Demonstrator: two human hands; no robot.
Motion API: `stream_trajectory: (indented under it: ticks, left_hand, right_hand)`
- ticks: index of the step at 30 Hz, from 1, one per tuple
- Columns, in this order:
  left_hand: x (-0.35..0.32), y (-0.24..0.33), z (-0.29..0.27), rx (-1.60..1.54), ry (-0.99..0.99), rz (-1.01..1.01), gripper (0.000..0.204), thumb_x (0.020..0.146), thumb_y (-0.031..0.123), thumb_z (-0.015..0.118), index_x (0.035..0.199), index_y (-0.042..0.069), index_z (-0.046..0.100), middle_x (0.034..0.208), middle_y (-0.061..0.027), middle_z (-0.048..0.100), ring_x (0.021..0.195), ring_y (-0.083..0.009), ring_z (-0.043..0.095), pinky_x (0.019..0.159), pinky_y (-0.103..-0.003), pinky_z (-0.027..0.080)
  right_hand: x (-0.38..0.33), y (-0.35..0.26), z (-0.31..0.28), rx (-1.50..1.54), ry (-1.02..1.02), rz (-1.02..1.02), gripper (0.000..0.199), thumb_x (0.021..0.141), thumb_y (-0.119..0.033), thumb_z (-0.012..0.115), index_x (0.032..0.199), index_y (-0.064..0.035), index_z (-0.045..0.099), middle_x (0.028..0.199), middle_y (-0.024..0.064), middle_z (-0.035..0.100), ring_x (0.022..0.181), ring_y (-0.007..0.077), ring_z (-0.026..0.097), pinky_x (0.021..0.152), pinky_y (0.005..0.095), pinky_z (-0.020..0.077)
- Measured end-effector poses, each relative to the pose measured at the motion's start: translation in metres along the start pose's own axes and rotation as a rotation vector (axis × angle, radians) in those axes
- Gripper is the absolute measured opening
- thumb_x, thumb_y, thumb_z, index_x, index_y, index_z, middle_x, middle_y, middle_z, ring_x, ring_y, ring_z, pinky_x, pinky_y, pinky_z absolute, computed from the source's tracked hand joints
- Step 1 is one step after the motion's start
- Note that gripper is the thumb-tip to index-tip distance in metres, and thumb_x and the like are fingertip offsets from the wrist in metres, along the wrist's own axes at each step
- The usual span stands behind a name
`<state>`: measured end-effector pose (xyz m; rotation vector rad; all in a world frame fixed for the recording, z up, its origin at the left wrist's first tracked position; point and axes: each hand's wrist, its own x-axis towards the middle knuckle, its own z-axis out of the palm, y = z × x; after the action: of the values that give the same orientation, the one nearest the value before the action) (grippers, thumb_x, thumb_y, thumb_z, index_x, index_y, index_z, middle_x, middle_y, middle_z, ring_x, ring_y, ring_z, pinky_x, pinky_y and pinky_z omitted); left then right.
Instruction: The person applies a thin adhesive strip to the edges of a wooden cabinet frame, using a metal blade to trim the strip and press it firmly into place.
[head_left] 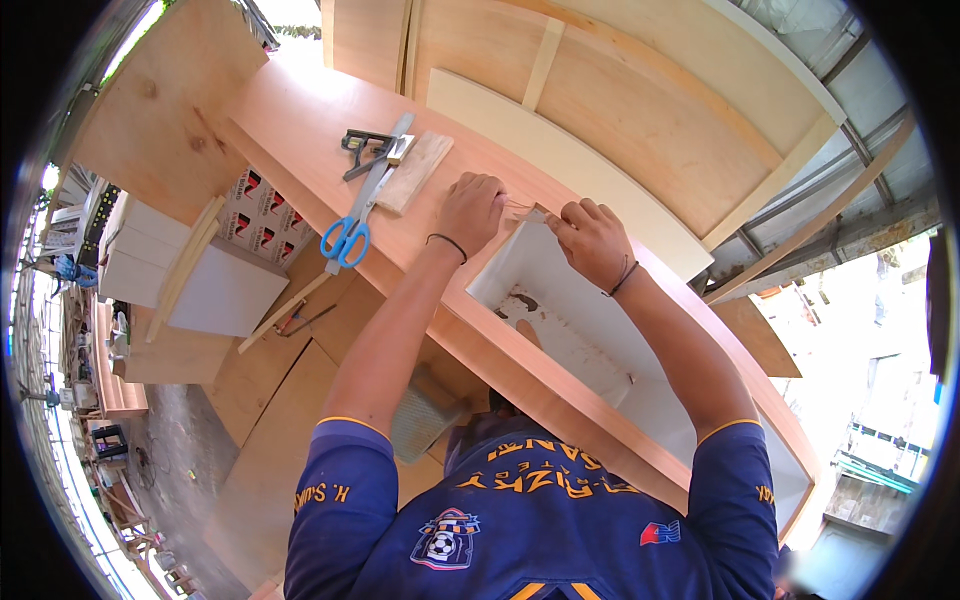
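Observation:
My left hand [472,213] is closed above the wood-patterned cabinet panel [300,105], beside the corner of its rectangular opening. A thin, pale brown strip [518,207] runs from its fingertips toward my right hand [592,240]. My right hand's fingers are bent and pressed at that corner, against a small flat brownish piece [537,214]; whether they grip it, I cannot tell. Left of my left hand lie a wooden block [416,172], a combination square [368,148] with a steel blade, and blue-handled scissors [345,243], whose handles overhang the panel's edge.
Inside the white-lined opening [590,350] are dusty scraps and a dark hole. Large wooden panels [640,90] stand along the far side. To the left are a plywood sheet [165,105], white boards [225,285] and a red-handled tool [292,320] lower down.

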<state>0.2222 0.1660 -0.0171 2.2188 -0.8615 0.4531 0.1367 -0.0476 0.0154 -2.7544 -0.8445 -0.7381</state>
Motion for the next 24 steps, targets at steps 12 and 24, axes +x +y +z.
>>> stream_trajectory:
  ticks: [12,24]
  left_hand:
    - [0.0,0.002,-0.001,0.032,-0.02,-0.027,0.007,0.086,0.011,0.056,0.086,0.005,0.056,0.087,-0.0114,0.06,0.09,-0.0324,0.054,0.081,-0.043,0.043]
    - [0.0,0.004,0.0,0.082,-0.065,-0.045,0.007,0.09,0.016,0.054,0.089,0.008,0.054,0.092,-0.0079,0.059,0.096,-0.0291,0.053,0.086,-0.043,0.042]
  right_hand:
    - [0.001,0.001,0.014,-0.129,-0.004,-0.036,0.018,0.08,-0.01,0.058,0.096,-0.01,0.067,0.082,-0.0004,0.055,0.078,0.0157,0.052,0.067,0.032,0.0375]
    - [0.012,-0.001,0.016,-0.105,0.022,-0.013,0.004,0.074,-0.01,0.059,0.076,-0.0122,0.062,0.077,0.0002,0.054,0.079,0.017,0.052,0.071,0.0339,0.0363]
